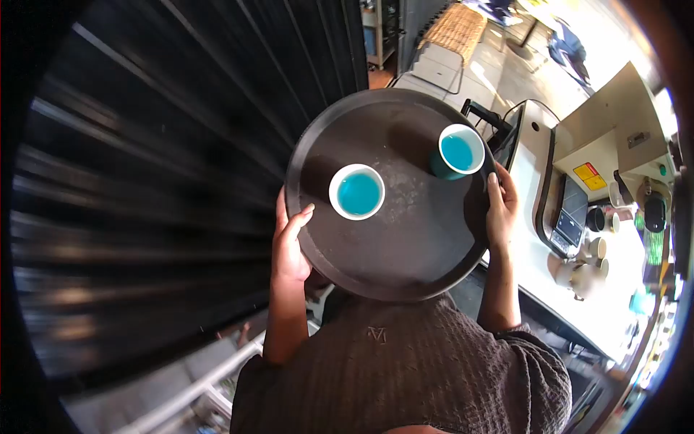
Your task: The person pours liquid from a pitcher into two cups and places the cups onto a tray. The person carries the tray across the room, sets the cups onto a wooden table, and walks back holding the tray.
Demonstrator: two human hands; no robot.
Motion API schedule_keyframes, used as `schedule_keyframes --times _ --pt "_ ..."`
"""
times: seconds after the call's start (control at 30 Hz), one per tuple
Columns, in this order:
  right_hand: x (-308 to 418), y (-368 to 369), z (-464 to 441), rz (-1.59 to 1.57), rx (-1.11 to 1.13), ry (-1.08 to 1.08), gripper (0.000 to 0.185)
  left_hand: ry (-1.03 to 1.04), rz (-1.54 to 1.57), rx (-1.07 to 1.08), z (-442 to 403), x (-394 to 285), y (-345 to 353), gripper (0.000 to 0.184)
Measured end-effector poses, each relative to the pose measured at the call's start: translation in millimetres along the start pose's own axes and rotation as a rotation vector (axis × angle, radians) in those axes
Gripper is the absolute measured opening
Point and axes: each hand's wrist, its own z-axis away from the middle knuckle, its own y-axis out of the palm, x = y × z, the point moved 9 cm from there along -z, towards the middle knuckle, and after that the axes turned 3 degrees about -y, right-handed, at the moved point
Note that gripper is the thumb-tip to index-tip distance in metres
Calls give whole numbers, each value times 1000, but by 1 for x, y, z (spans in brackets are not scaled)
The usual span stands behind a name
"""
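Cannot make out the fingertips beneath the tray [405,253], nor detail in the blurred, ridged wall [159,159]. Gripping its round, matte rim at opposite sides with half-curled left hand [291,246] and right hand [501,213], thumbs on top, before a ribbed shirt [390,369]. Carrying two white-rimmed cups, left cup [358,192] and right cup [459,152], well apart, both with blue liquid [359,197].
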Motion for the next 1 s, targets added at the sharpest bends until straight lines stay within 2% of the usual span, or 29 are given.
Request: schedule_keyframes --times 0.23,0.33,0.4,0.63,1.0 --pt "-2 4 22 -83 -251 139 39 -235 -69 257 -108 -12 27 67" --pt "-5 -6 17 -45 -396 73 39 -293 -52 389 -149 1 56 66" --pt "1 -12 13 51 -456 110 40 -326 -26 442 -175 14 75 65" --pt "-11 -38 -19 112 -660 147 46 -407 -79 590 -257 54 159 63" --pt "29 -64 -77 265 -884 114 57 -532 -186 818 -355 102 312 59"
